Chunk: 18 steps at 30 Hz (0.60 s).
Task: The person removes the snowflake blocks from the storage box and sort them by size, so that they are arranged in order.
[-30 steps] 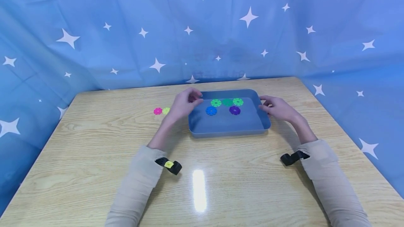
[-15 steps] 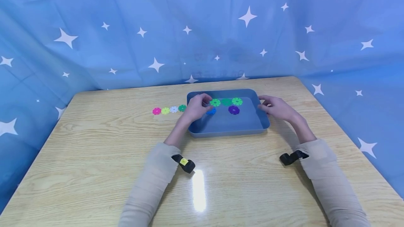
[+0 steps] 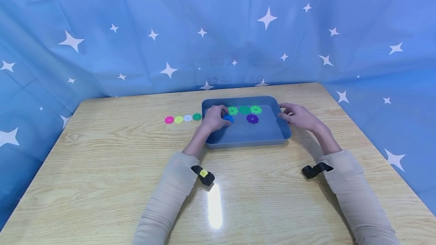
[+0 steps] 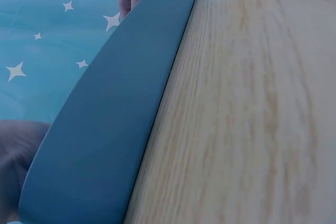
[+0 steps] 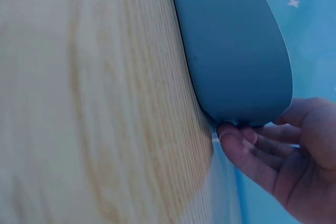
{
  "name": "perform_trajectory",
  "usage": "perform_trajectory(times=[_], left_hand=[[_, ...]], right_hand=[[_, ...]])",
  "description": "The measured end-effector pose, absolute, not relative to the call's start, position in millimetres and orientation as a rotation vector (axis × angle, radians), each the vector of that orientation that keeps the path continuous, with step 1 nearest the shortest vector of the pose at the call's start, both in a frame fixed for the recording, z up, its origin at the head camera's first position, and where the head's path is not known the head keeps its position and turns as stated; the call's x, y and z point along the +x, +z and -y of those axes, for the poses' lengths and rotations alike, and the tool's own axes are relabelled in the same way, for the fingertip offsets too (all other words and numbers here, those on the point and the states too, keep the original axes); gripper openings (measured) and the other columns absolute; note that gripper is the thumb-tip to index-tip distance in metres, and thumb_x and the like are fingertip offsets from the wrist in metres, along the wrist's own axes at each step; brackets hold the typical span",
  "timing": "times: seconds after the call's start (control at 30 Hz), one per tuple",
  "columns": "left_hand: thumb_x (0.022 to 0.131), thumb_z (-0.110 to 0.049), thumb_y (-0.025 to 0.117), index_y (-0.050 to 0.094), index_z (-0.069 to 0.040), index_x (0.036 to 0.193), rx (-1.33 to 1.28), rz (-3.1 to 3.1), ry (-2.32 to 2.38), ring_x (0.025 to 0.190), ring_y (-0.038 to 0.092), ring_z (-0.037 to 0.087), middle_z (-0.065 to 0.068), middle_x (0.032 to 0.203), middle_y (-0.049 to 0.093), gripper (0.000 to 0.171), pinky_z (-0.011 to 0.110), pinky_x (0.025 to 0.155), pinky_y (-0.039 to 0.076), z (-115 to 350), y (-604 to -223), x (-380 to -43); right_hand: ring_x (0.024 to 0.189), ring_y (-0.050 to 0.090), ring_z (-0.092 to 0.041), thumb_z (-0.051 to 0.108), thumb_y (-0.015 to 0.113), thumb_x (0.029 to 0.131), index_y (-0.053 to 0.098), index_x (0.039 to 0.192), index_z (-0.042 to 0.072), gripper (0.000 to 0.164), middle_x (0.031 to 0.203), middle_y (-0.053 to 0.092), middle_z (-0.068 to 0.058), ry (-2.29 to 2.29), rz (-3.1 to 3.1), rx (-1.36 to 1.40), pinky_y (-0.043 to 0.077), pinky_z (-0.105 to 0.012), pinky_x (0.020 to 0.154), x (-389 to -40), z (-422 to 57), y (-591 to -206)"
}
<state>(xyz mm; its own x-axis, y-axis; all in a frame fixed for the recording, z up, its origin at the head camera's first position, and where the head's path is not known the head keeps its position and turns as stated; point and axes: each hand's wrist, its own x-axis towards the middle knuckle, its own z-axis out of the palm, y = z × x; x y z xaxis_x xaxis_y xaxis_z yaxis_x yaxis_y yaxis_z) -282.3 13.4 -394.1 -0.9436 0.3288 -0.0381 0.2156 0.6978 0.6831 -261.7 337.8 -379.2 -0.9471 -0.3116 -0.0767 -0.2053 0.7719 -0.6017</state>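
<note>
My left hand [image 3: 214, 119] reaches into the blue-grey tray [image 3: 248, 144], its thumb and fingers at opposite edges of a blue notched plastic disc [image 3: 228, 118]. The hand hides part of that disc; in the left wrist view the tray's front wall [image 4: 105, 108] covers most of the hand. My right hand [image 3: 299, 117] grips the tray's right end; in the right wrist view its fingers [image 5: 247, 156] curl at the tray's end wall. Also in the tray lie a purple disc [image 3: 253, 118], a dark green disc [image 3: 244, 110] and two bright green discs [image 3: 232, 110].
Left of the tray, a row of discs lies on the wooden table [image 3: 102, 154]: pink [image 3: 169, 120], yellow [image 3: 178, 119], white [image 3: 188, 118] and green [image 3: 196, 117]. A blue curtain with white stars [image 3: 136, 48] hangs behind the table.
My left hand has moved right from the tray's left rim down to the blue disc, uncovering the white and green discs in the row. The right hand stays at the tray's end.
</note>
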Motion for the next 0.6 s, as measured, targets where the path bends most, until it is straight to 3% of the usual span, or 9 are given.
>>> perform_trajectory(times=[0.2, 0.4, 0.6], left_hand=[[0.088, -0.013, 0.08, 0.069, -0.001, 0.115, 0.417, -2.7, 1.146, 0.095, 0.055, 0.023, 0.009, 0.103, 0.063, 0.031, 0.034, 0.084, 0.049, -13.5, -392.6, -281.0], [0.093, -0.01, 0.074, 0.068, -0.001, 0.107, 0.438, -2.648, 1.25, 0.081, 0.056, 0.02, 0.007, 0.093, 0.062, 0.018, 0.03, 0.072, 0.049, -10.0, -386.3, -278.9], [0.098, -0.017, 0.069, 0.069, 0.0, 0.109, 0.475, -2.66, 1.288, 0.078, 0.055, 0.019, 0.008, 0.093, 0.064, 0.021, 0.027, 0.068, 0.047, -2.1, -378.9, -277.2]], right_hand=[[0.09, 0.063, -0.028, 0.022, 0.053, 0.107, 0.035, 0.15, -0.01, 0.057, 0.113, 0.063, -0.026, -0.94, -2.776, -0.418, 0.054, -0.039, 0.075, -260.8, -336.1, -377.1], [0.09, 0.063, -0.028, 0.022, 0.053, 0.107, 0.036, 0.15, -0.01, 0.056, 0.113, 0.062, -0.025, -0.93, -2.781, -0.411, 0.054, -0.039, 0.076, -260.9, -336.3, -377.7], [0.088, 0.063, -0.027, 0.022, 0.053, 0.106, 0.036, 0.15, -0.008, 0.056, 0.113, 0.063, -0.024, -0.908, -2.792, -0.395, 0.054, -0.039, 0.077, -261.4, -336.7, -378.4]])
